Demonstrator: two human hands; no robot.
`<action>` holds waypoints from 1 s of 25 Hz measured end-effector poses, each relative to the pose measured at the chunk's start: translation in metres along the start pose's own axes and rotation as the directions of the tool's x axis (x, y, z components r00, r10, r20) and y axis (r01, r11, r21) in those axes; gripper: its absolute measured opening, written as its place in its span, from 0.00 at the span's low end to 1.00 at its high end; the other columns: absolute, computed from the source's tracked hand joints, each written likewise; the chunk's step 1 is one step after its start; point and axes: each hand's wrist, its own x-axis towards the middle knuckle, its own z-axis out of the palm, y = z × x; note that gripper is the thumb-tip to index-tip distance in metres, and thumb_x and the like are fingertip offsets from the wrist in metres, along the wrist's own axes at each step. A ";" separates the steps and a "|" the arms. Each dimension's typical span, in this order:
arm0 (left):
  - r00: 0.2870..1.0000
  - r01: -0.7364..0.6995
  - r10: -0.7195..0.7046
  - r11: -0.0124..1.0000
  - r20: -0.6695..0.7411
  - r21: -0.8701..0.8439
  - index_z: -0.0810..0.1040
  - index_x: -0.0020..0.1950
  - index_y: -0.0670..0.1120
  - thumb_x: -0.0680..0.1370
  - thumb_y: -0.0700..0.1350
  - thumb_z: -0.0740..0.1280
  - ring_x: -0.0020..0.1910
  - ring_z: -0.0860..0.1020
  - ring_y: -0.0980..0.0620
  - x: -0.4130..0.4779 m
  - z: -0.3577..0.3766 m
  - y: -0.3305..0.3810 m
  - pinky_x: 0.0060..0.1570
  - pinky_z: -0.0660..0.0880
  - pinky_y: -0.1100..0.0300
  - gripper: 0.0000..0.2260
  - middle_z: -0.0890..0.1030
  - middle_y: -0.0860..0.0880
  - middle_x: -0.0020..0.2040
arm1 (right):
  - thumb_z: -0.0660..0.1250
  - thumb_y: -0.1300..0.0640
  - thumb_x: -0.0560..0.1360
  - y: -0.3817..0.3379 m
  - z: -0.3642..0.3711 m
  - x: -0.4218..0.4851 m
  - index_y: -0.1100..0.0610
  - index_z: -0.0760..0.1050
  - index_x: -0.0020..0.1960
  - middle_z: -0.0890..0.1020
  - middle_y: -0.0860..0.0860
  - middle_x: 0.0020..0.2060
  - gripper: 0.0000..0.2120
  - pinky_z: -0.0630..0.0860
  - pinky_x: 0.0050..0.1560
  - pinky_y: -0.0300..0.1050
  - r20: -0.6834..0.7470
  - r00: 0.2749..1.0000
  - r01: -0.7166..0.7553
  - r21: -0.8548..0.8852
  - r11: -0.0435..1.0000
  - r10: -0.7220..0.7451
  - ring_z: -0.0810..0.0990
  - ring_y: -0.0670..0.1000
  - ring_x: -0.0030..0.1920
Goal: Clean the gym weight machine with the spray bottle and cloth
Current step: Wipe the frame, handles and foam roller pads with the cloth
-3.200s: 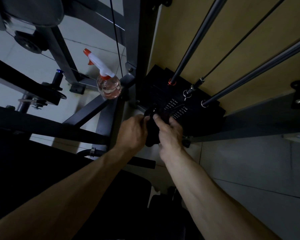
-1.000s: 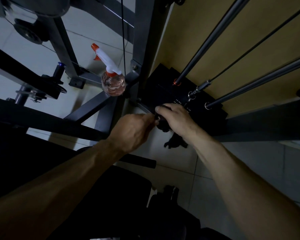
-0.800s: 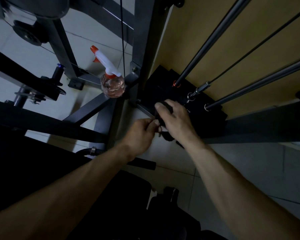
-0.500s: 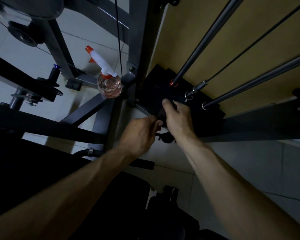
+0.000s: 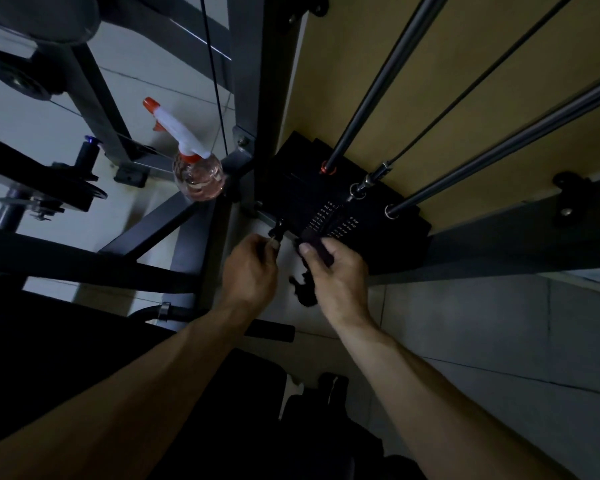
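Cloth (image 5: 303, 289) pinched in right grip (image 5: 338, 271) against weight stack (image 5: 291, 195) front edge; left grip (image 5: 250, 268) curled just below small pin (image 5: 277, 232), hold unclear. Spray bottle (image 5: 197, 173) perched on frame (image 5: 160, 230) beside stack.

Dim, shadowy wide-angle view, warped edges

Down the front of the black stacked steel weight plates (image 5: 329, 216), two columns of small white figures. Left column seemingly beginning 15, then 30, each followed by a letter or two. Right column closing every line with "kg" (digits there too blurred to read).
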 end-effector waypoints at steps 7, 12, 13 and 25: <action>0.901 0.316 -0.217 0.921 0.376 -0.227 0.80 0.45 0.46 0.86 0.48 0.59 0.29 0.71 0.53 0.002 -0.003 0.007 0.29 0.68 0.60 0.15 0.75 0.50 0.34 | 0.68 0.49 0.80 -0.022 -0.002 0.015 0.57 0.83 0.53 0.85 0.55 0.46 0.12 0.80 0.54 0.50 0.206 0.676 -0.730 0.315 0.606 0.707 0.83 0.56 0.47; 0.909 0.172 -0.138 0.984 0.394 -0.052 0.84 0.44 0.42 0.82 0.42 0.69 0.33 0.84 0.51 0.016 -0.014 0.006 0.36 0.82 0.59 0.08 0.86 0.45 0.39 | 0.66 0.53 0.83 -0.036 0.003 0.012 0.60 0.82 0.46 0.82 0.57 0.36 0.13 0.77 0.35 0.46 0.252 0.794 -0.602 0.200 0.773 0.553 0.81 0.52 0.32; 0.923 0.085 -0.098 0.995 0.373 0.052 0.84 0.44 0.43 0.80 0.41 0.70 0.35 0.85 0.52 0.018 -0.014 0.003 0.38 0.83 0.58 0.06 0.86 0.46 0.39 | 0.66 0.54 0.83 -0.040 0.003 0.009 0.64 0.81 0.49 0.84 0.59 0.38 0.13 0.80 0.36 0.49 0.240 0.822 -0.563 0.211 0.799 0.516 0.84 0.53 0.35; 0.893 -0.450 0.259 0.550 0.369 0.703 0.80 0.57 0.50 0.83 0.56 0.63 0.41 0.77 0.52 0.023 -0.008 -0.015 0.45 0.79 0.54 0.12 0.77 0.50 0.43 | 0.58 0.35 0.82 -0.026 -0.030 0.019 0.54 0.72 0.32 0.77 0.49 0.27 0.28 0.71 0.31 0.44 0.081 0.996 0.037 -0.680 0.732 0.024 0.78 0.51 0.31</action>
